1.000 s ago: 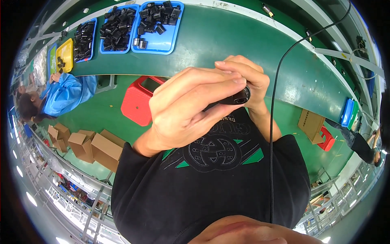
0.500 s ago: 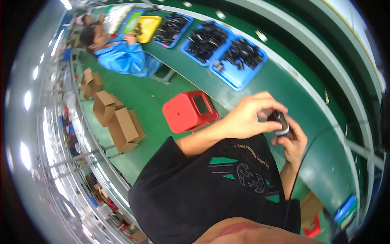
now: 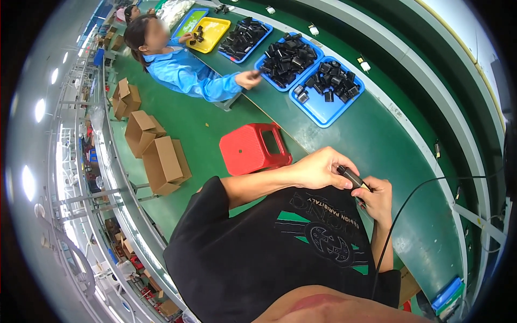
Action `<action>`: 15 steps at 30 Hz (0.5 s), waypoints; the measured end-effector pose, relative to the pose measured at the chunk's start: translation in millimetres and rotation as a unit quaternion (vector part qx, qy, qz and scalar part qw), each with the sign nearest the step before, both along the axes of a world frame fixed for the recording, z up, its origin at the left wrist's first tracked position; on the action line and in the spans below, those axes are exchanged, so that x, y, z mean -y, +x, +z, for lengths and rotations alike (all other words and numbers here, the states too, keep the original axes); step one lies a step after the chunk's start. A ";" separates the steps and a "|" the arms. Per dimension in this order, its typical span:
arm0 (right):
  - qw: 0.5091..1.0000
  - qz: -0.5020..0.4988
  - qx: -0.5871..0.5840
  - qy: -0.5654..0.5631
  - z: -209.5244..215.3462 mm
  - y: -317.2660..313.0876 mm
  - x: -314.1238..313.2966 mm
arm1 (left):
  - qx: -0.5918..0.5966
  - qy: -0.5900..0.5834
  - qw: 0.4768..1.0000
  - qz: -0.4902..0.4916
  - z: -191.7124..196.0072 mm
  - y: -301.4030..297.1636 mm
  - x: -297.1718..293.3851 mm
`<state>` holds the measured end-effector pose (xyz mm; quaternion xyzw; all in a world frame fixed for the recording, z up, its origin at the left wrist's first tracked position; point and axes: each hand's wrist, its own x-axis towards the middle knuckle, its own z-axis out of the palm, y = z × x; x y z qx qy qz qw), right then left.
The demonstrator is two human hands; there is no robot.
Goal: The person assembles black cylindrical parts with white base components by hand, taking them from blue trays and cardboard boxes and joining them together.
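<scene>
Both of my hands meet in front of my shirt, over the near edge of the green bench. Between them is a small, blocky black plastic piece (image 3: 353,176), tilted, with a pale yellowish patch toward its right end. My left hand (image 3: 323,169) is closed, pinching its upper left part between thumb and fingers. My right hand (image 3: 377,198) is closed around its lower right end, and the fingers there are partly hidden. Farther along the bench, a blue tray (image 3: 325,117) holds similar black pieces, the tray nearest my hands.
Another blue tray (image 3: 258,63) and a yellow tray (image 3: 215,27) stand farther left. A co-worker in a blue smock (image 3: 177,72) reaches toward the trays. A red stool (image 3: 242,151) and open cardboard boxes (image 3: 164,161) are on the floor. A black cable (image 3: 401,212) hangs at right.
My hands have come lower and nearer my shirt, and the black piece has turned to lie more lengthwise between them. The co-worker's arm has stretched toward the middle trays. The view has shifted slightly.
</scene>
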<state>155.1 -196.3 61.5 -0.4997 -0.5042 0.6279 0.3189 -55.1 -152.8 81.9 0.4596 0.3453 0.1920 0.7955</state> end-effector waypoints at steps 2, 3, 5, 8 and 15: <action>1.000 0.013 0.023 -0.011 -0.3 0.5 -3.8 | 0.004 -0.033 0.999 0.020 -2.3 2.0 -0.7; 0.998 0.030 0.047 -0.024 0.4 3.1 -2.6 | 0.014 -0.063 0.997 0.032 -3.9 4.6 1.6; 0.996 0.050 0.039 -0.068 -3.4 1.7 -14.3 | -0.002 -0.048 0.998 0.046 -11.3 4.4 -1.5; 0.993 0.078 0.036 -0.084 -20.4 -6.5 -26.8 | -0.021 -0.078 0.994 0.067 -30.0 -2.9 -5.7; 0.996 0.023 -0.010 -0.086 -111.2 -25.8 -52.2 | -0.063 -0.060 0.991 0.100 -100.2 -17.3 -48.4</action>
